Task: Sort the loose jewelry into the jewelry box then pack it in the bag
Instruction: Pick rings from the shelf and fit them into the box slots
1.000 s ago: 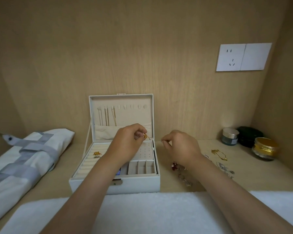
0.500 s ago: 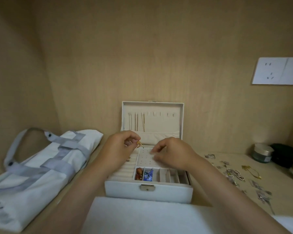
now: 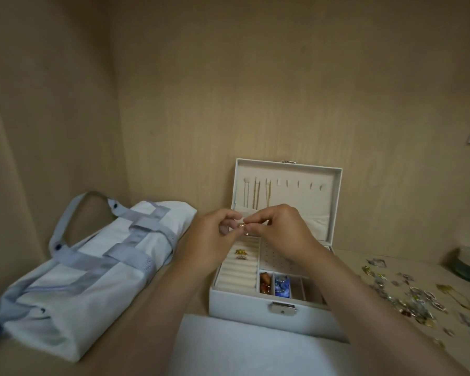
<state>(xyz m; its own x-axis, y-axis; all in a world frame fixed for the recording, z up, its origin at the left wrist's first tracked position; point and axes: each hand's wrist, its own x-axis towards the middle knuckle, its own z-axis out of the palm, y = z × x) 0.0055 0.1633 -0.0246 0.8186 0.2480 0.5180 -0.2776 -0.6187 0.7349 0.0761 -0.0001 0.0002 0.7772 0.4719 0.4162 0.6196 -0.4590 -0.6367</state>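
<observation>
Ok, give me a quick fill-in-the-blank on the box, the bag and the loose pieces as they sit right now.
1. The jewelry box is ____, not closed.
2. The left hand and right hand pinch the small piece in their fingers, which makes ____ hands on it.
3. The bag lies to the ____ of the box.
4. The loose jewelry lies on the shelf to the box's ____.

Missing words: open; two; left; right.
</observation>
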